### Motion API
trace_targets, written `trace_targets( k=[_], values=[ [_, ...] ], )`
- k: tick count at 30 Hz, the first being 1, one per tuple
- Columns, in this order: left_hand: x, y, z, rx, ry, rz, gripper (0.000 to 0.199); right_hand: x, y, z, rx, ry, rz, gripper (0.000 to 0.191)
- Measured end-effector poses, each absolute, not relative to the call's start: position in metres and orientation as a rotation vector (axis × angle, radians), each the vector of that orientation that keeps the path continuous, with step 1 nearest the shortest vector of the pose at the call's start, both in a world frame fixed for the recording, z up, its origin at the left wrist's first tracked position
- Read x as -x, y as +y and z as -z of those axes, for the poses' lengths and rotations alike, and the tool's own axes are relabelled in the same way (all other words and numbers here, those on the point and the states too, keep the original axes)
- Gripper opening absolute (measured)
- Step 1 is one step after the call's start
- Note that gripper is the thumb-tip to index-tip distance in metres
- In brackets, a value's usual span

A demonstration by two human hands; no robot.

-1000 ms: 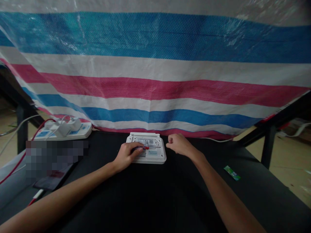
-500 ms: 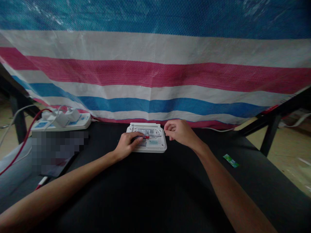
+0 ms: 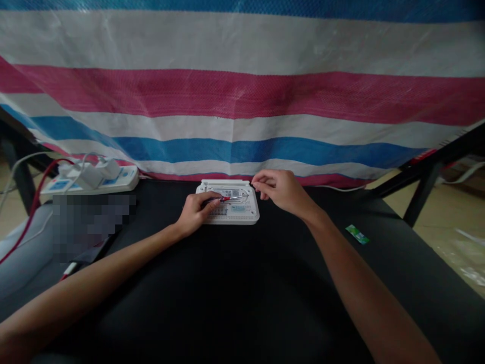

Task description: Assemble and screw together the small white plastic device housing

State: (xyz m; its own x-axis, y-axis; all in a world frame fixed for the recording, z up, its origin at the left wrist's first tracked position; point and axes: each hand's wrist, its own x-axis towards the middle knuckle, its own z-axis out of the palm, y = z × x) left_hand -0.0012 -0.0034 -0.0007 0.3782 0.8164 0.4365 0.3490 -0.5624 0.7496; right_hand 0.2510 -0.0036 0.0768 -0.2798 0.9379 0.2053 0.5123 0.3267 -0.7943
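- The left hand (image 3: 193, 215) is grasping a screwdriver (image 3: 226, 199); its fingers are closing around the handle, whose red part is showing beyond the thumb.
- The metal shaft of the screwdriver is pointing to the right, over the white device (image 3: 244, 218); I cannot tell if the tip is touching it.
- The right hand (image 3: 278, 192) is hanging just beside the far right corner of the device, with the fingers bending and the thumb coming near the index finger. I cannot tell if it is pinching something small.
- The white device is lying flat near the middle of the far edge of the desk (image 3: 227, 293), and its face with labels and small holes is looking up. A slim white bar is running along its far side.
- Toward the right edge of the desk, well apart from the hands, a small green packet (image 3: 357, 234) is lying at a slant.
- At the far left corner, a white power strip (image 3: 131, 178) is carrying white plugs (image 3: 91, 177).
- Nearer along the left side, a dark flat object (image 3: 101, 248) is lying, partly hidden by pixel blocks.
- Behind the far edge, a striped sheet (image 3: 235, 96) is hanging.
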Motion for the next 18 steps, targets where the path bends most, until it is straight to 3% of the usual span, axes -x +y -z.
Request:
trace_targets(
  k=[13, 18],
  values=[
    [0.001, -0.004, 0.001, -2.081, 0.995, -1.081, 0.032, -0.246, -0.007, -0.085, 1.341, -2.088, -0.584, 0.04],
    [0.001, -0.003, 0.002, -2.065, 1.025, -1.068, 0.033, -0.248, -0.006, -0.083, 1.327, -2.059, -0.595, 0.035]
  ],
)
